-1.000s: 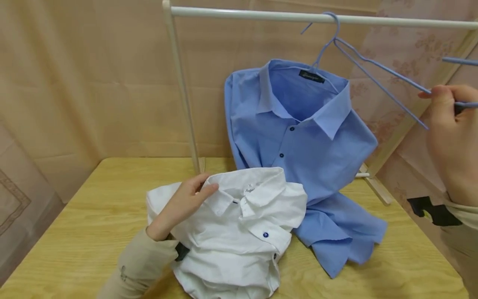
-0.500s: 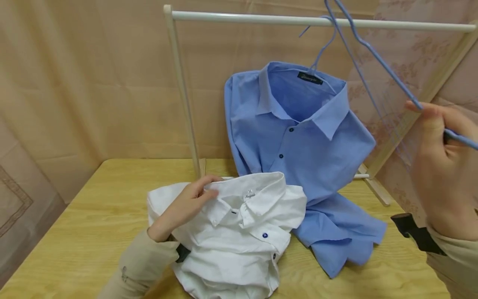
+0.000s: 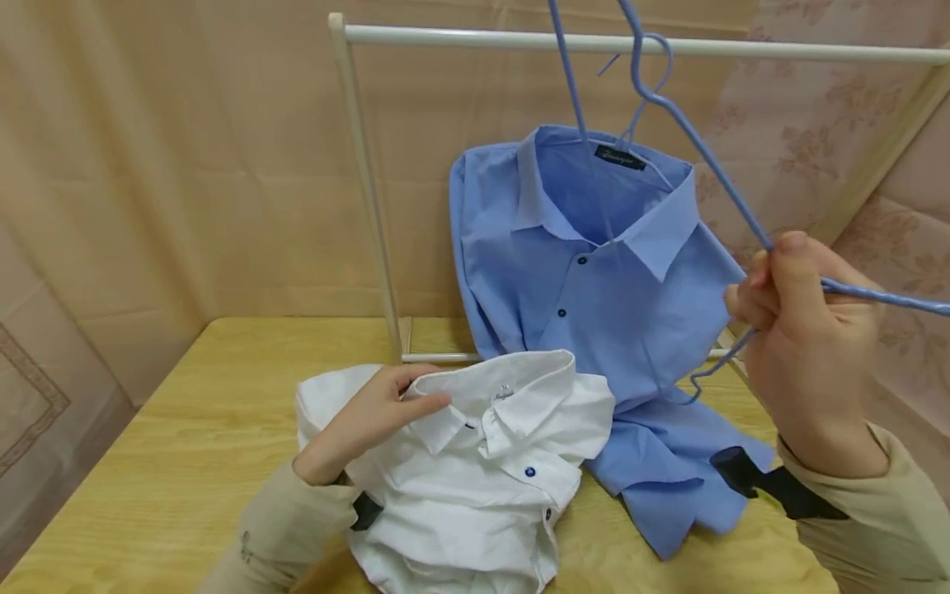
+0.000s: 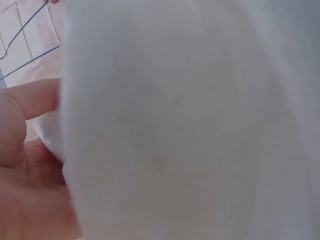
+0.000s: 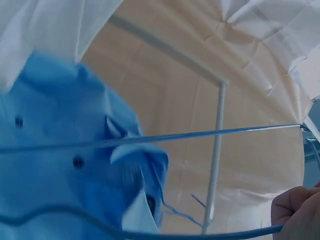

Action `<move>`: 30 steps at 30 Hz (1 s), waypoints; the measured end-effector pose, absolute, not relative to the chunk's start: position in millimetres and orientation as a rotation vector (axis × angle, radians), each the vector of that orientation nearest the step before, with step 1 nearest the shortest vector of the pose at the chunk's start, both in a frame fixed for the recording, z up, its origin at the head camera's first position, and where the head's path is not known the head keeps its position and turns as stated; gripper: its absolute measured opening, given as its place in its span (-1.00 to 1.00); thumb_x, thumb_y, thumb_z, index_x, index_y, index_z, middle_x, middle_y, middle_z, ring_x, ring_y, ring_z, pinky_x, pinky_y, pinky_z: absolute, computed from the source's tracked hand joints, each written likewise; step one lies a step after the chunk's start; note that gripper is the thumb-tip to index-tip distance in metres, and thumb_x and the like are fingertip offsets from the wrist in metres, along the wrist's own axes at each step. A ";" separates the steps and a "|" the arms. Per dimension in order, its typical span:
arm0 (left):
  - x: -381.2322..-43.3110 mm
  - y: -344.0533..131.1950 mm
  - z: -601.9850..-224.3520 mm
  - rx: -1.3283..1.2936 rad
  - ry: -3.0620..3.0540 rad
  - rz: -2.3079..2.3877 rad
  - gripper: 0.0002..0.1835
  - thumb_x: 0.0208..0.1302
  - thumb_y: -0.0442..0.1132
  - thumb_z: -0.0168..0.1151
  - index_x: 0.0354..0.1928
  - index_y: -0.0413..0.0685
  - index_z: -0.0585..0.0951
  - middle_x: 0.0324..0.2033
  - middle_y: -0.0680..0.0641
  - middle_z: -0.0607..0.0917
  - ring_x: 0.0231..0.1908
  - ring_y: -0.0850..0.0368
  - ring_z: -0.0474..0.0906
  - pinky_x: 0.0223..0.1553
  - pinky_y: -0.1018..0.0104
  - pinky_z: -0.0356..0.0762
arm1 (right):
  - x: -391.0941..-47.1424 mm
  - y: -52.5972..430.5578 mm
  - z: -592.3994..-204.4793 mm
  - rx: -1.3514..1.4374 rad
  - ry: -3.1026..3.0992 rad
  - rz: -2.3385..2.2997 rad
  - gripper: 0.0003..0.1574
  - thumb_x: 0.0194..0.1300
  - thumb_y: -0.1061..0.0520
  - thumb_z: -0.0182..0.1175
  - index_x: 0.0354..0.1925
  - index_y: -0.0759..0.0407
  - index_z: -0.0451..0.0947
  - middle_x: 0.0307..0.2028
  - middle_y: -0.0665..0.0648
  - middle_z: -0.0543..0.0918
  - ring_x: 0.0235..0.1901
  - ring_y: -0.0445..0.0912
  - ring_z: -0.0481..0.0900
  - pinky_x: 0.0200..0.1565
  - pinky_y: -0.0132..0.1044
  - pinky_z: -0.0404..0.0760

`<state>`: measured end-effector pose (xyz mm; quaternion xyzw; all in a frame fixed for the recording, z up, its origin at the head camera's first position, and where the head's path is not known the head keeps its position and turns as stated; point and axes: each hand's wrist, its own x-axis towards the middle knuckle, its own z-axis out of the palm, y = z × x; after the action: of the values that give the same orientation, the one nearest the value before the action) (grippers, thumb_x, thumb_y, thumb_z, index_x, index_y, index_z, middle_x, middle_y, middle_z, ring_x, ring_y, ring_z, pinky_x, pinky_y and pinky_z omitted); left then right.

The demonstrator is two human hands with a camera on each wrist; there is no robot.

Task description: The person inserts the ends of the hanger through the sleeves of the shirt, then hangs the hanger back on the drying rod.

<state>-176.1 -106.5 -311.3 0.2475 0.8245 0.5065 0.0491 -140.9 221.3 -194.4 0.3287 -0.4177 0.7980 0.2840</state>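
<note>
My left hand (image 3: 367, 425) pinches the collar of a white button-up shirt (image 3: 460, 495), thumb on the front and fingers behind it. The shirt lies bunched on the table, neck opening facing up. White cloth (image 4: 190, 125) fills most of the left wrist view, beside the left hand (image 4: 30, 200). My right hand (image 3: 812, 355) grips a blue wire hanger (image 3: 718, 169), tilted in front of a blue shirt (image 3: 512, 264). Its hook end points right, and its upper part runs out of frame. In the right wrist view, hanger wire (image 5: 180, 135) crosses before the blue shirt (image 5: 50, 125).
A white garment rack (image 3: 475, 35) stands across the back of the wooden table (image 3: 185, 429). The blue shirt hangs from its bar on another blue hanger (image 3: 672, 58), its lower part spread on the tabletop. Beige cloth (image 3: 237, 165) covers the wall behind.
My right hand has moved left and down, swinging the hanger from the right side across the front of the blue shirt. The left hand stays at the white collar.
</note>
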 end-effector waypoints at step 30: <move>-158.6 -102.5 -302.4 1.173 2.540 1.416 -0.34 0.20 -0.29 0.17 0.25 -0.03 0.06 0.17 -0.07 0.29 0.09 0.11 0.30 0.13 0.31 0.23 | -182.6 147.6 -215.5 1.380 -1.204 2.537 -0.48 0.46 0.13 -0.26 -0.70 0.14 0.07 -0.72 0.02 0.06 -0.77 -0.20 -0.07 -0.57 -0.35 -0.08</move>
<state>-158.6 -102.5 -302.4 0.3740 0.8100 0.4517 0.0031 -182.6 147.6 -215.5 0.4409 -0.3847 0.8109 0.0064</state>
